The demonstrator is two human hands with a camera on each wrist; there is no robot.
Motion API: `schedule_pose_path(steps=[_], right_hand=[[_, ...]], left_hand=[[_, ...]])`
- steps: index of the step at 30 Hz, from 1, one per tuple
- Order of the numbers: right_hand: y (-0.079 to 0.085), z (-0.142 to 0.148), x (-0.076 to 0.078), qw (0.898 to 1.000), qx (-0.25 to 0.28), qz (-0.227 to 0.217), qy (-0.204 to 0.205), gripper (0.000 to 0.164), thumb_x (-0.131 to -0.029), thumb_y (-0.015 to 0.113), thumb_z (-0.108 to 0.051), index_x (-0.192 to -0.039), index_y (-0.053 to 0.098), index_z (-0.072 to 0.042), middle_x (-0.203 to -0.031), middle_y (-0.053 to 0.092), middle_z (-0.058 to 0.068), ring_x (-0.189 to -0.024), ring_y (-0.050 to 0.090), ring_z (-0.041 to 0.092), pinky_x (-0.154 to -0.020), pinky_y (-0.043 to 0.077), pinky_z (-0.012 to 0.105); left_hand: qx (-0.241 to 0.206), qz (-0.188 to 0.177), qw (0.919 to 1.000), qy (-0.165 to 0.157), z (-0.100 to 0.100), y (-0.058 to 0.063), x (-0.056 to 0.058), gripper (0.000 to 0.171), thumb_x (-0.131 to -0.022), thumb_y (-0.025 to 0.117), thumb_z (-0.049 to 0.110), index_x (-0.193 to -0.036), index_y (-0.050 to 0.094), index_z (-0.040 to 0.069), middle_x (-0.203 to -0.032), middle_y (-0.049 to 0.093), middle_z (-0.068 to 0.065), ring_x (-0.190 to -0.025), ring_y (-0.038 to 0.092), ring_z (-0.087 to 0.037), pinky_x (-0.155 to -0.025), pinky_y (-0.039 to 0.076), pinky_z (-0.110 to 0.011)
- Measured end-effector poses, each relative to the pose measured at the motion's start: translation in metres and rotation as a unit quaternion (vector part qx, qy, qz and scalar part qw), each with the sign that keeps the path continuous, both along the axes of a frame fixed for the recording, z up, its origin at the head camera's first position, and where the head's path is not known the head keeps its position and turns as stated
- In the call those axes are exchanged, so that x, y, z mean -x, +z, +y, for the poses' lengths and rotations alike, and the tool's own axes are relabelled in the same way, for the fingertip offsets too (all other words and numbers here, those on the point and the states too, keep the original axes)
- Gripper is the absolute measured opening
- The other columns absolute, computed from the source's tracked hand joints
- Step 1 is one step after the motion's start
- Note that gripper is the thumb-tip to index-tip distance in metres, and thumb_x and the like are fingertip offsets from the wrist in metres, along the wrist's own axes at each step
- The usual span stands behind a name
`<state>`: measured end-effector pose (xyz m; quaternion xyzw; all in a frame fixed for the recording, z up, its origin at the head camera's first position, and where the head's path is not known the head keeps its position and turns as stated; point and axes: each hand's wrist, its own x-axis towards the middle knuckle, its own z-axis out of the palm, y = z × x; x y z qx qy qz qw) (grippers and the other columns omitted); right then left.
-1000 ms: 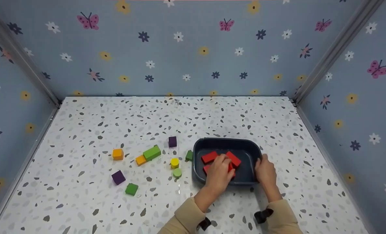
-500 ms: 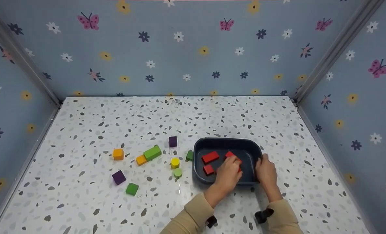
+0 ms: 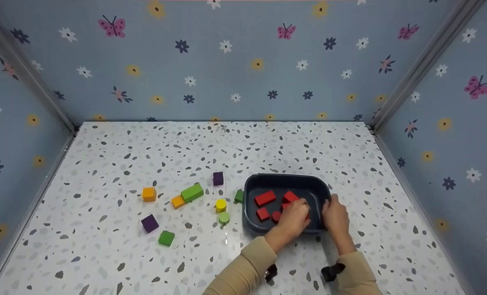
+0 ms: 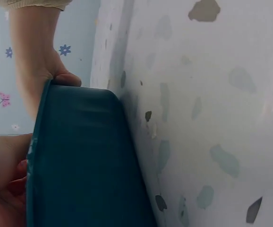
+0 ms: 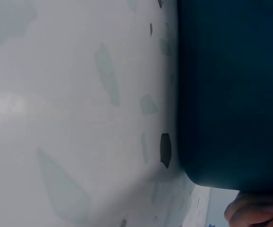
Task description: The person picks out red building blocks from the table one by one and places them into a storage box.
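Observation:
In the head view, a dark blue tub (image 3: 286,177) stands on the speckled table. Several red blocks lie inside, among them a rectangular red block (image 3: 265,198), a small red block (image 3: 262,214) and a red cylinder (image 3: 276,216). My left hand (image 3: 293,219) reaches over the near wall, its fingers curled on a red block (image 3: 308,215) mostly hidden beneath them. With my right hand (image 3: 336,215) I grip the tub's right end. The left wrist view has my left hand (image 4: 4,184) behind the rim; in the right wrist view, right-hand fingers (image 5: 252,208) are against the tub's end.
Left of the tub lie a dark green block (image 3: 238,196), a yellow cylinder (image 3: 220,205), a light green cylinder (image 3: 224,218), purple blocks (image 3: 150,223), orange blocks (image 3: 148,194), a long green block (image 3: 192,192) and another green block (image 3: 166,238). Patterned walls (image 3: 243,61) enclose the table.
My left hand has moved right inside the tub, a red block going with it. The small red block and red cylinder have come into sight. My right hand has stayed on the tub's end.

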<state>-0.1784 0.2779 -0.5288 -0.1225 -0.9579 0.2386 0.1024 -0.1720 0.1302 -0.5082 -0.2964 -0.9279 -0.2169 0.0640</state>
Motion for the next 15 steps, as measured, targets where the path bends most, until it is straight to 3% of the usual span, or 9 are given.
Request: schedule_pose_path(steps=[15], right_hand=[[0.001, 0.001, 0.001, 1.0, 0.014, -0.025, -0.001, 0.016, -0.092, 0.042, -0.012, -0.095, 0.045, 0.004, -0.08, 0.057, 0.03, -0.07, 0.057, 0.044, -0.052, 0.042, 0.051]], left_hand=[[0.063, -0.014, 0.9977, -0.019, 0.012, -0.008, 0.01, 0.006, -0.076, 0.07, 0.015, -0.076, 0.067, 0.011, -0.091, 0.058, -0.001, -0.08, 0.059, -0.016, -0.066, 0.048, -0.024]])
